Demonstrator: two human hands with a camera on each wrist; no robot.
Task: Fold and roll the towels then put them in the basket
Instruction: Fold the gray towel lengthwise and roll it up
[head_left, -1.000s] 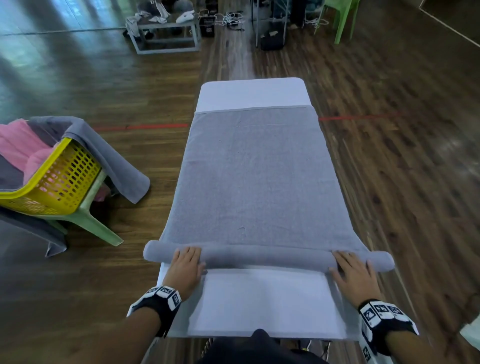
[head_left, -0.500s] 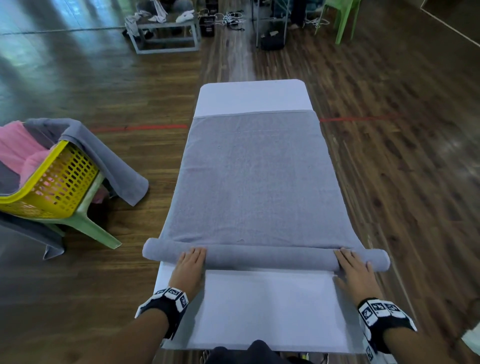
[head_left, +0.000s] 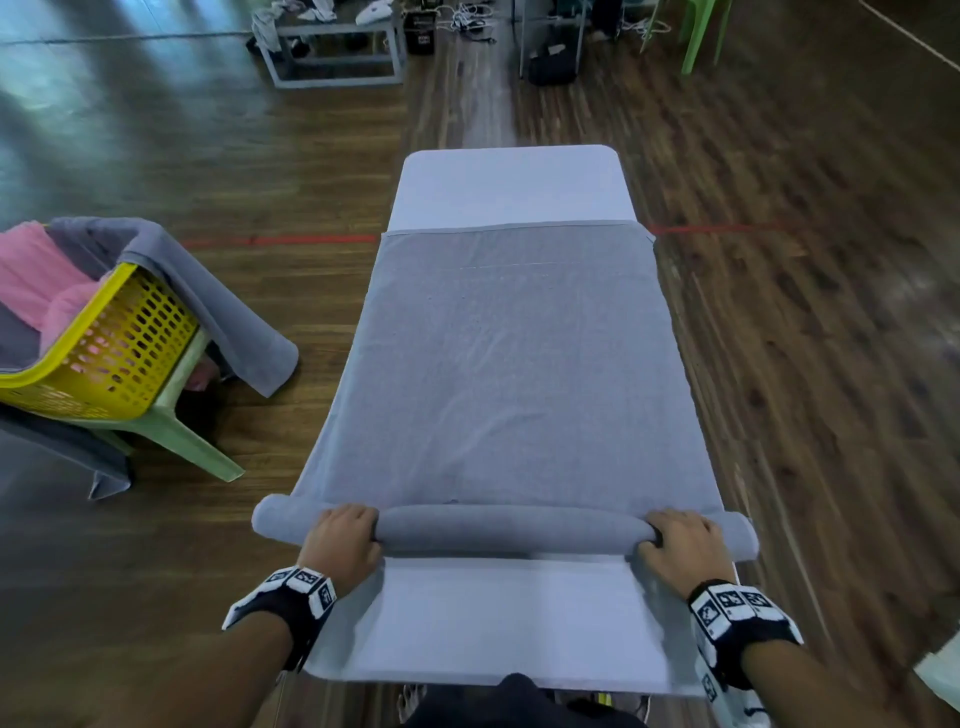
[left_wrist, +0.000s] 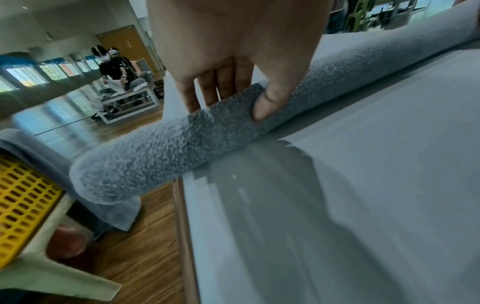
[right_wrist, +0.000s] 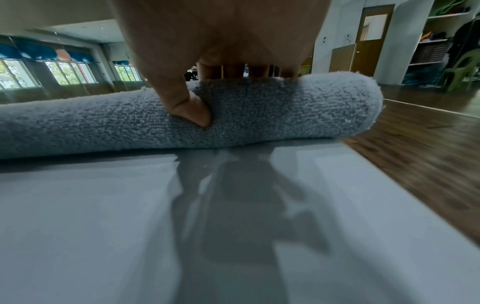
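Note:
A long grey towel (head_left: 511, 364) lies flat along the white table (head_left: 514, 618), its near end wound into a roll (head_left: 511, 527) that spans the table's width. My left hand (head_left: 343, 540) grips the roll near its left end, fingers curled over the top and thumb pressed into the near side (left_wrist: 262, 107). My right hand (head_left: 680, 543) grips the roll near its right end in the same way, thumb dug into the near side (right_wrist: 193, 112). Both roll ends overhang the table edges. The yellow basket (head_left: 111, 358) stands at the left.
The basket rests on a pale green plastic chair (head_left: 171, 431), holding pink cloth (head_left: 36, 280), with a grey towel (head_left: 218, 306) draped over its rim. Wooden floor surrounds the table. A low metal table (head_left: 332, 47) and a green chair (head_left: 701, 31) stand far back.
The roll has advanced a little farther up the towel. Both hands went from lying flat on the roll to curling round it with the thumbs tucked on the near side.

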